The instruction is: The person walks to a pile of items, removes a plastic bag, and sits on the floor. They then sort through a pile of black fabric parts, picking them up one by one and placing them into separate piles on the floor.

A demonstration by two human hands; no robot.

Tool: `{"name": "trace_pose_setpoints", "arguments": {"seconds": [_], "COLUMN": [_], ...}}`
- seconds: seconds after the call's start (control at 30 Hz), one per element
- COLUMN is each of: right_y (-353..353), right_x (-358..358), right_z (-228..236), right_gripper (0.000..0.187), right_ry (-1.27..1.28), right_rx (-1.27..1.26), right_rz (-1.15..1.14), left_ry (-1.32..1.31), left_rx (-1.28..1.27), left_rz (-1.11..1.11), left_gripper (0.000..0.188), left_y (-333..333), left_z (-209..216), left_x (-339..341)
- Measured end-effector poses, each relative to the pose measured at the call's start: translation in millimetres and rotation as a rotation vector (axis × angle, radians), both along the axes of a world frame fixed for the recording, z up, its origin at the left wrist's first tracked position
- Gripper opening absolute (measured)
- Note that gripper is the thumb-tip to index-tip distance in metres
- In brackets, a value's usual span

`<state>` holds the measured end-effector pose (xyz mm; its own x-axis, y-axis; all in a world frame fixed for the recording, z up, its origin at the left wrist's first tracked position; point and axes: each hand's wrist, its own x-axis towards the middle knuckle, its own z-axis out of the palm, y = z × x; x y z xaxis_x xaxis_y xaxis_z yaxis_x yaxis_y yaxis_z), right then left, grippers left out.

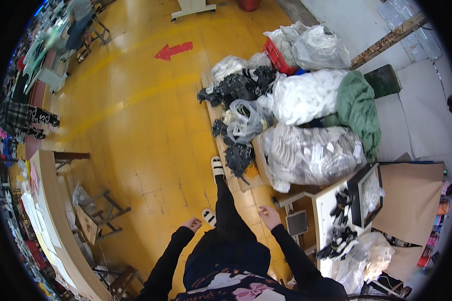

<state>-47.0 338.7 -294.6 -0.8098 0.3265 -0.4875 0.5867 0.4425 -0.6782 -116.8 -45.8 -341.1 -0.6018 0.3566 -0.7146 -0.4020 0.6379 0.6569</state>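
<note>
Head view looked down on a person with both arms lowered and both hands apart. The left hand (192,224) hung over the yellow floor (150,165), its grip slack, fingers loosely bent around nothing that could be seen. The right hand (270,216) was likewise bare, its grip loose and fairly wide, the thumb side turned forward. Nearest to it, on the right, was a grey square plate (296,222) beside a white desk (324,215); the hand touched neither. Black-and-white gloves (339,243) lay on that desk, next to a dark-framed box (365,195) and a clear plastic bag (359,266).

Ahead on the right rose a pile: a large clear bag (314,153) of grey and white goods, a stuffed white bag (309,98) beyond it, a green cloth (359,110) draped alongside, and a red crate (277,55) at the far end. Black bundles (239,158) lay along the pile's near left side, close to a striped sandal (217,168) on the person's forward foot. To the left stood a wooden stool (88,220), beside a curved-looking desk bearing papers (42,226). A red arrow (174,51) marked the floor farther off.
</note>
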Motion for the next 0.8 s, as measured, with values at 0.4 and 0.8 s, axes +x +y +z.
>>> {"name": "trace_pose_setpoints", "arguments": {"seconds": [0.4,0.8], "right_y": [56,123], "right_x": [-422,-455], "right_z": [-268,-351], "right_gripper": [0.110,0.027], "right_ry": [-0.587,-0.194], "right_rx": [0.358,0.164], "right_rz": [-0.109,-0.446], "left_ry": [-0.515,-0.687], "left_rx": [-0.136,-0.165], "left_rz": [0.706,0.650], "left_gripper": [0.020,0.017], "left_y": [6,24], "left_z": [-97,-102], "left_x": [-95,-128]}}
